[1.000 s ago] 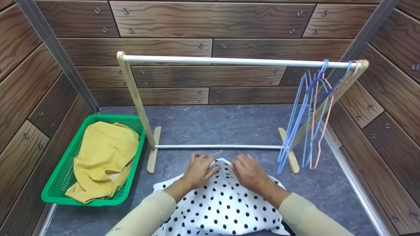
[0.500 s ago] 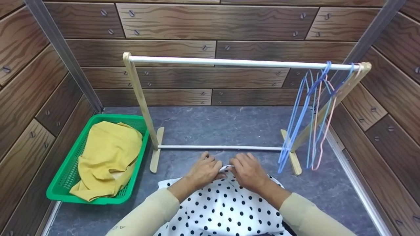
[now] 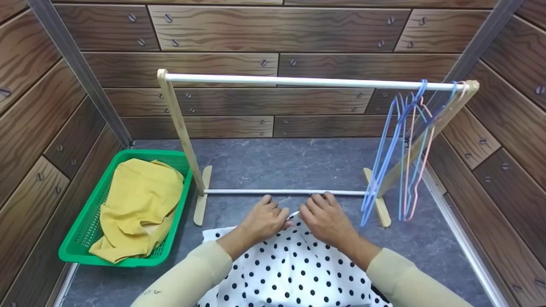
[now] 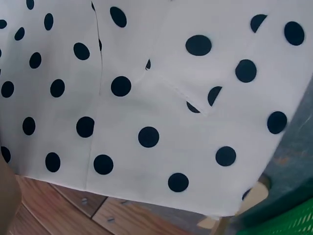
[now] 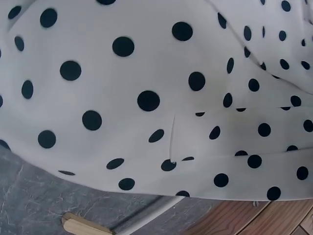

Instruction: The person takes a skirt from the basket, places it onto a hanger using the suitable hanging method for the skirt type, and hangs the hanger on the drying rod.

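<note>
A white garment with black polka dots hangs spread below both hands at the front of the head view. My left hand pinches its upper edge between thumb and curled fingers. Close beside it, my right hand grips the same edge, and a short folded strip shows between the two. In the left wrist view the dotted cloth fills most of the picture, with a seam line running down it. Stitched seams also cross the cloth in the right wrist view. The fingertips are partly hidden.
A wooden rack with a white top rod stands ahead of the hands. Several blue and pink hangers hang at its right end. To the left, a green basket holds a yellow cloth. Wood-patterned walls enclose the space.
The raised peak of cloth between the hands has gone down to a narrow folded strip. My left hand has shifted slightly right, and both hands keep their grip near the edge.
</note>
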`<state>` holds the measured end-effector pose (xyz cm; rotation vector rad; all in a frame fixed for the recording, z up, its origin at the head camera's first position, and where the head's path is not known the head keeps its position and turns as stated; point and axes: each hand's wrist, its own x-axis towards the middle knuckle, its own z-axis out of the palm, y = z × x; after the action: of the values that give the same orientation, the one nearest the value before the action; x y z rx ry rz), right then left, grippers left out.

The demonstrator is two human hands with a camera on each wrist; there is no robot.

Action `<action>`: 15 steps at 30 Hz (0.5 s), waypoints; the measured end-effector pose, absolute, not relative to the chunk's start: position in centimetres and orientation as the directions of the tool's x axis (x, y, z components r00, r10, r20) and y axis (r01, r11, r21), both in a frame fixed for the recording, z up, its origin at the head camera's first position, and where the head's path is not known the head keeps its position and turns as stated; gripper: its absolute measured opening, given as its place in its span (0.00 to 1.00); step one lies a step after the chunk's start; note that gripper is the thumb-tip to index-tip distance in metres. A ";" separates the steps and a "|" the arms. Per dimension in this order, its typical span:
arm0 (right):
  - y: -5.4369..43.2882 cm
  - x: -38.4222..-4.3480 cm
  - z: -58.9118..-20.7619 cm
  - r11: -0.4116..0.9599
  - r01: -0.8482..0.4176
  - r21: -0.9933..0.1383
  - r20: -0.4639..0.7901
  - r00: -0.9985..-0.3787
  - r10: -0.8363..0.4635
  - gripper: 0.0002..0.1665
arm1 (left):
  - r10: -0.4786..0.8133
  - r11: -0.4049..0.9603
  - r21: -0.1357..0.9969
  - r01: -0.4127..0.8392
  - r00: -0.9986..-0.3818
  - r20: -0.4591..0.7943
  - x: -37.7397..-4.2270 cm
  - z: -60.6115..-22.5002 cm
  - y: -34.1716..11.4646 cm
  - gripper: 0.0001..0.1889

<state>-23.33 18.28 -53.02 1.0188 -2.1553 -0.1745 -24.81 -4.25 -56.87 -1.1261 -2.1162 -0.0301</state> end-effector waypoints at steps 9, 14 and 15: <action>18.7 -23.7 -52.9 0.718 -0.586 0.377 0.615 -0.422 -0.667 0.20 | 0.607 0.702 -0.108 0.704 -0.512 0.608 -24.1 -57.9 -5.2 0.20; 18.5 -23.6 -52.8 0.659 -0.601 0.452 0.535 -0.408 -0.740 0.21 | 0.656 0.670 -0.198 0.715 -0.447 0.608 -24.3 -57.1 -5.1 0.20; 18.4 -23.6 -52.8 0.641 -0.607 0.469 0.519 -0.398 -0.757 0.21 | 0.668 0.658 -0.220 0.720 -0.424 0.611 -24.3 -56.8 -5.0 0.19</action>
<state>-23.62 18.40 -52.81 1.0577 -2.1348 -0.2642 -24.35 -4.96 -56.82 -1.0690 -2.1895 -0.0973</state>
